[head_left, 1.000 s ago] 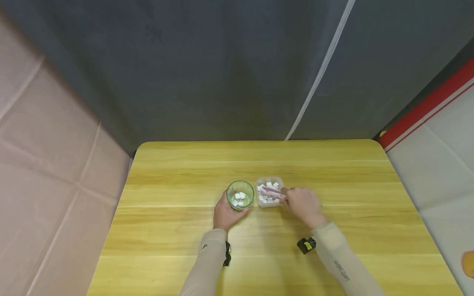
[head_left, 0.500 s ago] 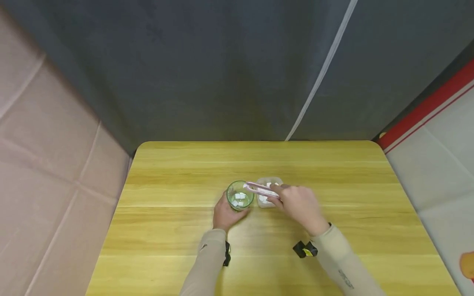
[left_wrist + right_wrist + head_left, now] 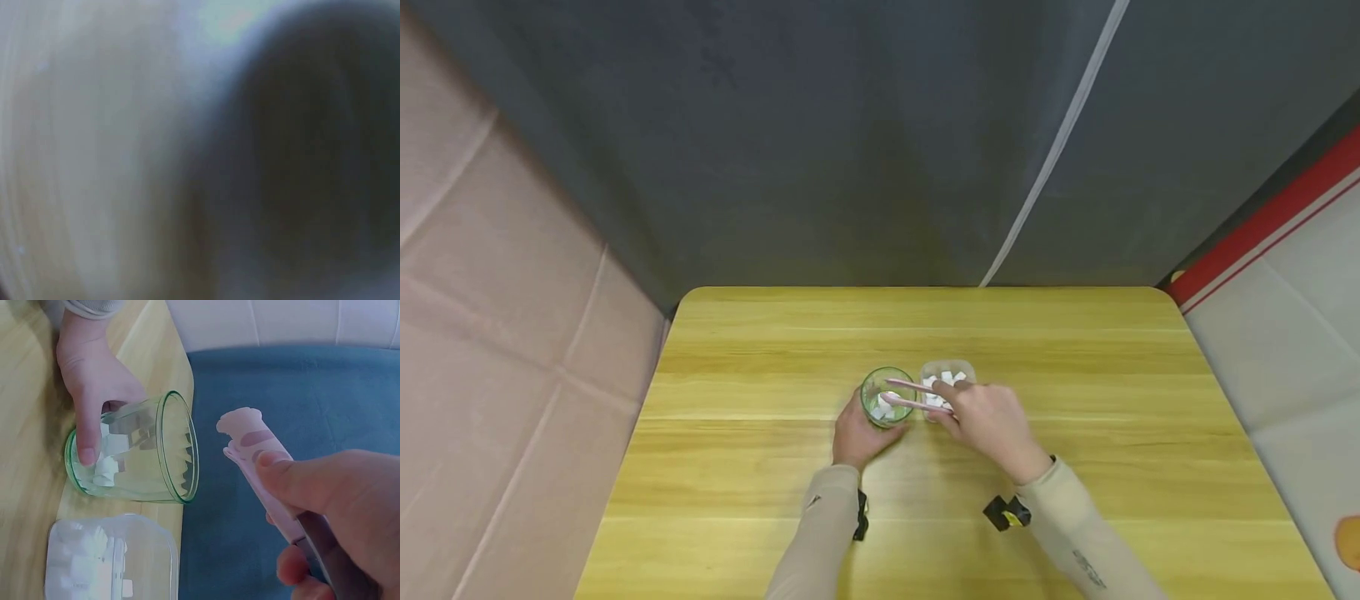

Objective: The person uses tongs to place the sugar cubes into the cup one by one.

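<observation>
A: From the left, a pink padded wall edges a wooden table, and then, out of a beige sleeve, here's the left hand.

B: And how's the grip?

A: Firm-looking! Fingers curled round the left side of a green-tinted glass tumbler, thumb pressed low on its near wall. The tumbler stands upright around mid-table.

B: Anything inside?

A: Several white cubes, bunched at the bottom. The left wrist view is a blur, so no finer detail there.

B: Moving right, over the tumbler's mouth: pink tongs! Their two arms stand apart with a narrow gap, tips above the opening; the right wrist view has them clear of the rim.

A: Below those arms?

B: A clear plastic container, just to the right of the tumbler, with more white blocks in it. The tongs and fingers cover part of it.

A: Which brings us to the right hand.

B: Pinching the tongs, thumb on one side, fingers on the other, reaching in from the near right. Behind it, a black wrist strap at the cuff.
</observation>
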A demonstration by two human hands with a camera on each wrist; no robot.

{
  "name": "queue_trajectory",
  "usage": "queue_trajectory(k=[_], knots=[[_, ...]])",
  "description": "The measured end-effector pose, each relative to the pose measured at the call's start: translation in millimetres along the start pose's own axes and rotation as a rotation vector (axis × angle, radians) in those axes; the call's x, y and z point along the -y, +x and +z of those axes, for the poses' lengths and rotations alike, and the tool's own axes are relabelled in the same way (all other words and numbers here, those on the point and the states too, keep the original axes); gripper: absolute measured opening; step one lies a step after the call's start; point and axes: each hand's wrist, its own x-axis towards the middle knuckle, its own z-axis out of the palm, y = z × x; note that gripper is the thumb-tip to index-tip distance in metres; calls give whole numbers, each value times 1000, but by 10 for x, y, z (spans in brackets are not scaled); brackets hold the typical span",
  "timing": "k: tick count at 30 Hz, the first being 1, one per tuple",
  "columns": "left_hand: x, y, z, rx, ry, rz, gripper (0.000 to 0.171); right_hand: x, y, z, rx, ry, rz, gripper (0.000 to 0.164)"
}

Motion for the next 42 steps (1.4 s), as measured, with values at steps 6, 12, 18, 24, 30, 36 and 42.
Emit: queue_trajectory(k=[6, 12, 18, 24, 30, 36, 42], knots=[[-5, 4, 1, -13, -20, 16, 90, -112, -32, -17, -31, 0, 31, 40], [32, 5, 29, -35, 7, 36, 90, -290, -77, 14, -10, -62, 82, 40], [45, 0, 42, -56, 18, 46, 90, -397, -132, 87, 69, -102, 116, 43], [54, 0, 49, -51, 9, 44, 90, -426, -189, 241, 159, -116, 121, 42], [50, 3, 57, -44, -2, 29, 90, -409, -195, 354, 225, -63, 155, 37], [47, 2, 58, -40, 0, 22, 91, -415, -190, 428, 242, -47, 173, 33], [56, -1, 52, -42, -3, 29, 90, -412, -164, 463, 278, -58, 184, 27]])
